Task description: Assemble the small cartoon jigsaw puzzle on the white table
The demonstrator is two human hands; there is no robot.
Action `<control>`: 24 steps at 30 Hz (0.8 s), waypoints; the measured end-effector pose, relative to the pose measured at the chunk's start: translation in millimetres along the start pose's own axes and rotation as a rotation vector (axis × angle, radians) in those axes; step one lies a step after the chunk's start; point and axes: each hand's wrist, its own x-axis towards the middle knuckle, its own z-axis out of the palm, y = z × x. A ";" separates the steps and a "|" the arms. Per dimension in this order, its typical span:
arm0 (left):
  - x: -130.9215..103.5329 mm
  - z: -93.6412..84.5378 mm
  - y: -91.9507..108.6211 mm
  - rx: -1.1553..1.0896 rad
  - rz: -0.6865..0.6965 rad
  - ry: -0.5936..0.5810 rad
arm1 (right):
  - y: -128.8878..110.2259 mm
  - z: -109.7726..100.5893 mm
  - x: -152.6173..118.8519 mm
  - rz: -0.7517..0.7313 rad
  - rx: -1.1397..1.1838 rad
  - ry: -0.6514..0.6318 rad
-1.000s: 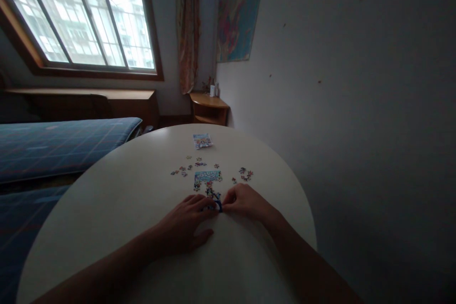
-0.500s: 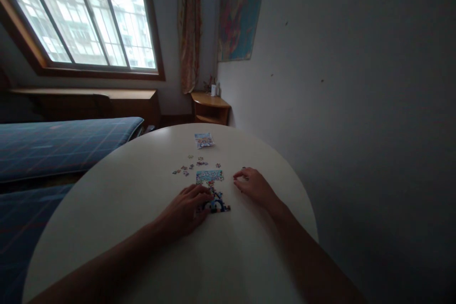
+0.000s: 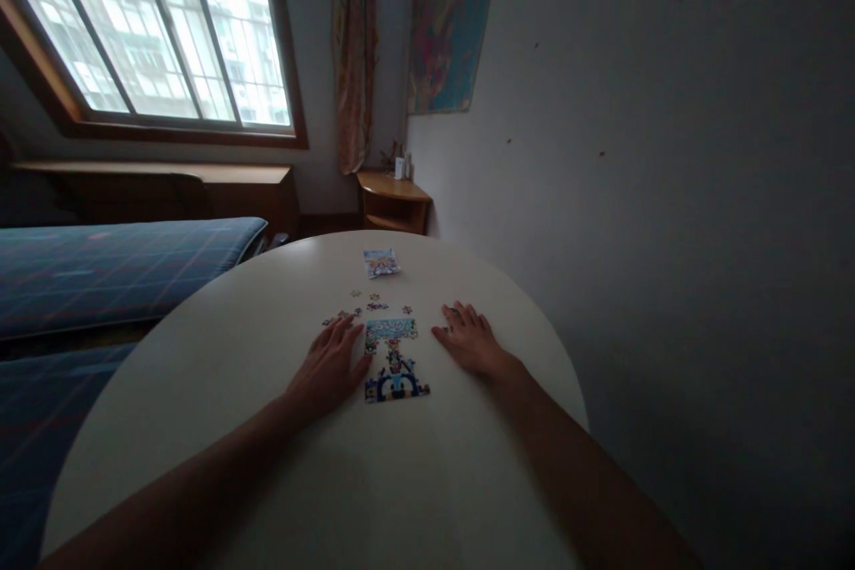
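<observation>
Flanking 1 part-built puzzle (image 3: 396, 386), 2 hands (image 3: 327, 367) (image 3: 469, 342) spread, 1 pic card (image 3: 381, 264) beyond, loose pcs (image 3: 375, 307), exact no. unclear

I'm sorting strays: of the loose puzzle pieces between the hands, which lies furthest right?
The lone piece just beyond the far edge of the partly built puzzle, near its right corner; the other loose pieces there lie further left.

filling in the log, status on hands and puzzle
Left hand open, beside puzzle. Right hand open, right of puzzle. Puzzle part-built, gaps midway. Loose pieces lie beyond.
</observation>
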 end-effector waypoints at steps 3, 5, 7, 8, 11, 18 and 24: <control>9.8 1.6 1.8 -0.001 0.001 0.023 | -1.4 -3.9 11.6 -0.002 0.004 -0.028; 21.4 2.8 1.2 0.003 0.002 0.046 | -2.3 -4.2 19.0 0.012 0.014 -0.039; 35.2 4.5 -0.2 0.009 0.032 0.066 | -2.3 -2.1 25.2 0.026 0.024 -0.018; 41.9 5.5 -1.0 0.012 0.035 0.073 | -1.5 -0.5 27.8 0.024 0.030 0.013; 56.4 8.9 -3.7 0.016 -0.001 0.071 | 5.3 4.4 33.2 -0.034 0.074 0.128; 58.2 12.9 -9.4 0.042 -0.030 0.053 | 27.7 5.6 36.9 -0.173 0.239 0.240; 58.5 14.6 -11.9 0.088 -0.113 0.058 | 37.2 8.7 40.3 -0.165 0.333 0.322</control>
